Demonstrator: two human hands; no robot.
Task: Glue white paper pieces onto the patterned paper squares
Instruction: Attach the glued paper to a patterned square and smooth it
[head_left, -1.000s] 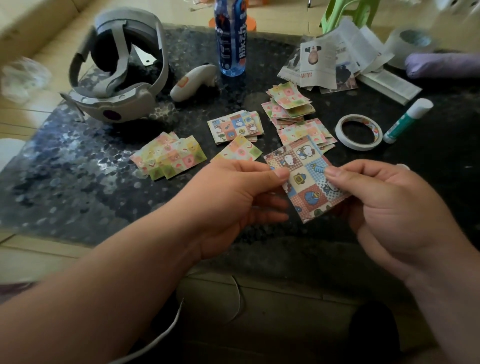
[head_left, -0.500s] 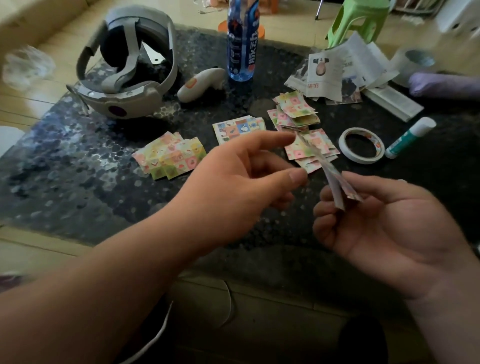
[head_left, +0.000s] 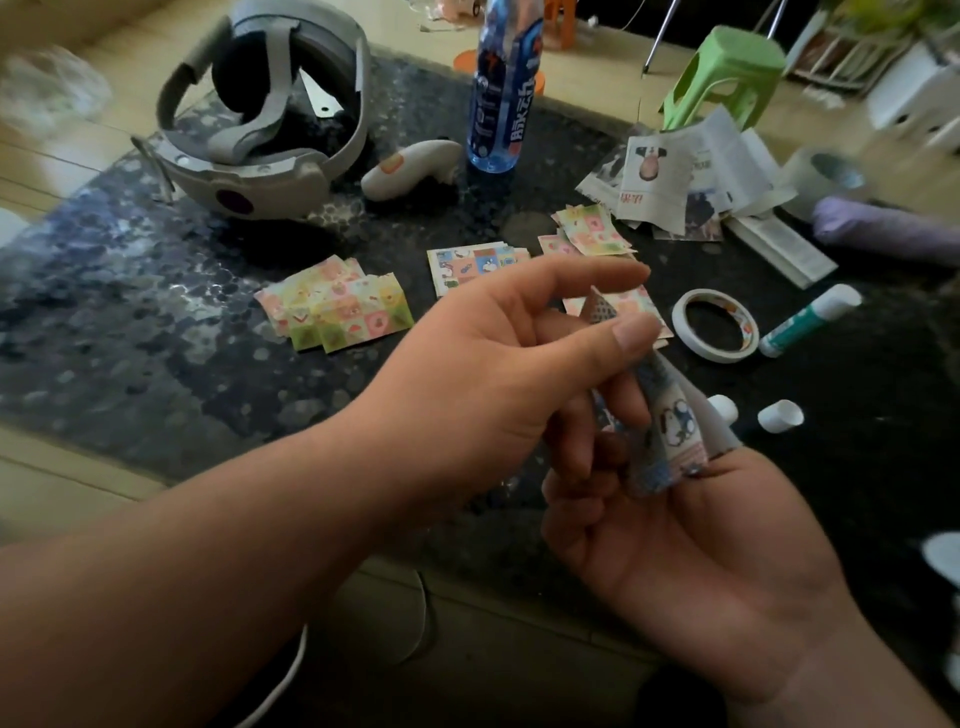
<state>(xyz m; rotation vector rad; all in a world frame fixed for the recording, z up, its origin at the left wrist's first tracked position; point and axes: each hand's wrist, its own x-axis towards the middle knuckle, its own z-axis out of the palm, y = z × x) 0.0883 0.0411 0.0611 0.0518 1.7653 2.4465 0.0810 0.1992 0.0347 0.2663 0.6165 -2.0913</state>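
We are in the handling step, with one patterned paper square (head_left: 667, 441) lifted off the table (head_left: 156, 322) and held between both hands, bent lengthwise so that its printed face curls toward us and a pale underside shows along its right edge. Our left hand (head_left: 519, 379) pinches the upper part under the thumb, with the forefinger stretched out free above it. Our right hand (head_left: 675, 551) lies palm up beneath, its fingers curled round the lower end. We cannot tell whether a white piece is already stuck to the back or whether that is only the plain reverse. The glue stick (head_left: 808, 322) lies well apart on the table beside the roll of tape (head_left: 714, 326), with its white cap seemingly on, and two small white caps (head_left: 779, 415) lie nearer us. The other patterned squares (head_left: 337, 312) sit in loose piles farther back. By our judgement the next move calls for flattening the square with its back up, freeing one hand for the glue, then pressing a white piece squarely on.
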